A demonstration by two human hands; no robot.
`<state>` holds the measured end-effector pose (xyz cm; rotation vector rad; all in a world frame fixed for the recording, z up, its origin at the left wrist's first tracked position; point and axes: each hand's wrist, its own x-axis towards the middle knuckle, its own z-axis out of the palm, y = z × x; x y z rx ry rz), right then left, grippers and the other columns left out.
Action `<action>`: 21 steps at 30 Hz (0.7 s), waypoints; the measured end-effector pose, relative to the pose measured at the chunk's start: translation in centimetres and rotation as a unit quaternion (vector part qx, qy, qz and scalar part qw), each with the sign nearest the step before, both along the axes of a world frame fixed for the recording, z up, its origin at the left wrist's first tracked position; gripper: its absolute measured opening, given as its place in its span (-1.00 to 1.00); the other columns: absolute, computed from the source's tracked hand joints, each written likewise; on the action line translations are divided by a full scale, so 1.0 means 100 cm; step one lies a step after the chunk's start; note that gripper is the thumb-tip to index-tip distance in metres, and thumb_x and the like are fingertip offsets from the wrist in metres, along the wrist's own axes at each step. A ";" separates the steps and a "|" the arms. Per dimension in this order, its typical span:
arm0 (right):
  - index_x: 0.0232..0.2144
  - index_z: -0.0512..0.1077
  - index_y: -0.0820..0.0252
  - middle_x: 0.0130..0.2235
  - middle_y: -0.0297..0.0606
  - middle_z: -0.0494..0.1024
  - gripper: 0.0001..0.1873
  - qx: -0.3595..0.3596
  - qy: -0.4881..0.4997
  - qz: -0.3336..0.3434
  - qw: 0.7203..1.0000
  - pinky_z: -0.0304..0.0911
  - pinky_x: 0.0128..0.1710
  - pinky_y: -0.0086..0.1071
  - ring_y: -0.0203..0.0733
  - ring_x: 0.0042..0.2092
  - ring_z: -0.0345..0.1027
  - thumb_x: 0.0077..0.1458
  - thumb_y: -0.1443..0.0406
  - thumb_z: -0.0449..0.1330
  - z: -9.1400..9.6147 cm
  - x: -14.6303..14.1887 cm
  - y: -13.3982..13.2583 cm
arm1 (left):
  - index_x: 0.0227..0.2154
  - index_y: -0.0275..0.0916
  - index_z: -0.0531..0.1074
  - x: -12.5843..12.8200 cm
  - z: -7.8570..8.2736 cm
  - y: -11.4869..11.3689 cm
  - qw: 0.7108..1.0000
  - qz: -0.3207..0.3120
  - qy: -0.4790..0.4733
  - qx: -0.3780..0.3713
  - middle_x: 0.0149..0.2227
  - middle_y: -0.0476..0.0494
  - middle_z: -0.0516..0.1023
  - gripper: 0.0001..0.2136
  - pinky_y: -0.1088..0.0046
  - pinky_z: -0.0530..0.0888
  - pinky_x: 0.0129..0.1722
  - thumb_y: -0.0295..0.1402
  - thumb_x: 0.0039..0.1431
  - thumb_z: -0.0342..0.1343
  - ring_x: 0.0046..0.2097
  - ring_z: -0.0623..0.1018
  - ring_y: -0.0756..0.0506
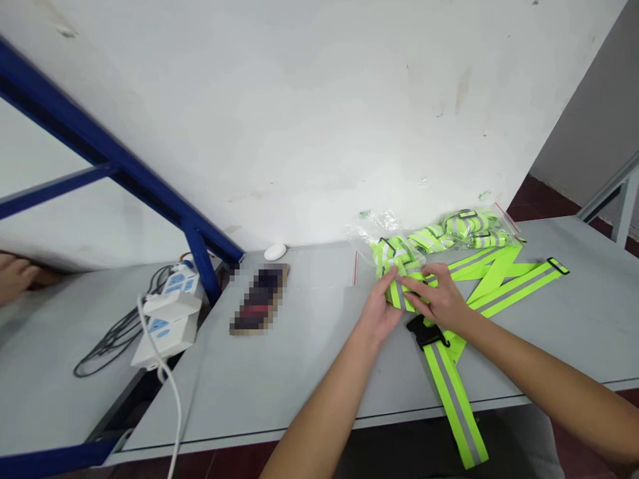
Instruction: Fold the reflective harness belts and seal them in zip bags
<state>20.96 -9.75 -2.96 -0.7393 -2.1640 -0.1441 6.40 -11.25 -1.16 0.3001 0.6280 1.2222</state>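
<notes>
My left hand (380, 311) is closed round the lower left side of a folded neon-yellow reflective belt (399, 293) with a grey stripe. From the right, my right hand (444, 296) pinches the same belt with its fingertips. Just below lies a black side-release buckle (426, 332) on a loose yellow strap (456, 406), whose end hangs over the table's front edge. More yellow straps (514, 286) cross on the table to the right. Behind my hands rests a clear plastic bag (369, 233), beside bundled belts (469, 226) in clear plastic.
The grey table (309, 372) meets a white wall. Left of my hands lie a pixelated dark flat object (258, 299) and a white oval object (275, 251). Beyond a blue metal frame (197, 246) are white power strips (167, 332), cables and another person's hand (14, 276).
</notes>
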 end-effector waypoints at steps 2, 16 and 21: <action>0.04 0.35 0.02 -0.16 -0.14 0.20 -0.65 -0.030 0.033 -0.014 0.999 0.32 -0.13 -0.18 -0.07 -0.09 0.23 0.20 0.33 0.08 -0.001 0.001 0.001 | -0.13 -0.34 0.46 -0.001 -0.001 0.000 1.000 0.006 -0.003 -0.006 -0.14 -0.20 0.59 -0.77 0.47 0.53 -0.14 -0.38 0.16 0.11 -0.14 0.59 -0.09; -0.22 0.37 0.06 -0.33 -0.34 0.49 -0.84 -0.237 0.217 0.028 0.947 0.31 -0.09 -0.17 -0.15 -0.27 0.41 0.11 0.23 0.21 0.012 0.003 -0.005 | -0.17 -0.37 0.46 -0.012 -0.002 0.000 0.996 -0.069 -0.048 -0.022 -0.27 -0.21 0.61 -0.73 0.35 0.53 -0.19 -0.33 0.14 0.01 -0.24 0.60 -0.13; -0.12 0.38 0.07 -0.22 -0.21 0.51 -0.77 -0.225 0.184 0.031 0.956 0.29 -0.08 -0.19 -0.11 -0.13 0.39 0.26 0.33 -0.02 0.010 0.002 -0.001 | -0.28 -0.41 0.50 -0.011 -0.004 0.000 0.995 -0.076 -0.040 -0.048 -0.41 -0.18 0.60 -0.69 0.39 0.54 -0.27 -0.29 0.20 -0.08 -0.36 0.60 -0.10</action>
